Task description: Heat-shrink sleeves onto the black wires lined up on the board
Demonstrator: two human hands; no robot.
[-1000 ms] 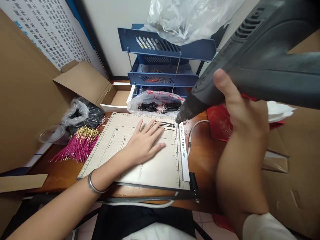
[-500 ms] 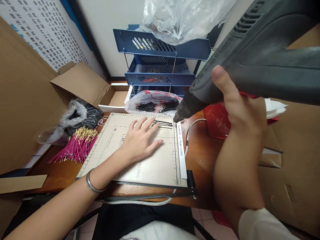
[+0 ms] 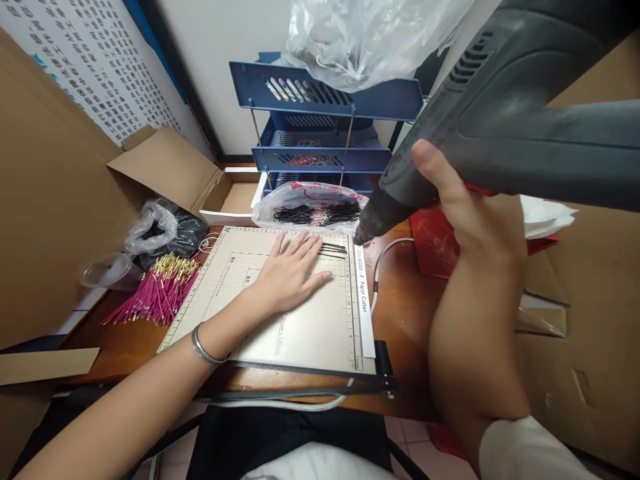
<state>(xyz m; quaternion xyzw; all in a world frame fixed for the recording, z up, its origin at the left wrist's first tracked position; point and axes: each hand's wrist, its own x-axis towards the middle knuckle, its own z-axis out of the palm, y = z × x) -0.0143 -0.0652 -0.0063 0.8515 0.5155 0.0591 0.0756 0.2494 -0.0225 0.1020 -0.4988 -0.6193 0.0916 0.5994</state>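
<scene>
My left hand lies flat on the cream paper cutter board, its fingers stretched out over several thin black strands. The strands' right ends show near the board's ruled right edge; their left ends are under my fingers. In my right hand is a dark grey heat gun, gripped by its handle with the thumb along the body. Its nozzle points down and left, close to the strands' right ends above the board's upper right corner.
Behind the board are a plastic bag of black pieces and a blue file rack. Magenta wires with gold ends lie at the left, by an open cardboard box. A red bag and white cable are at the right.
My left hand has slid slightly right and flattened, covering more of the black strands. The heat gun has shifted slightly, its nozzle still by the strands' right ends.
</scene>
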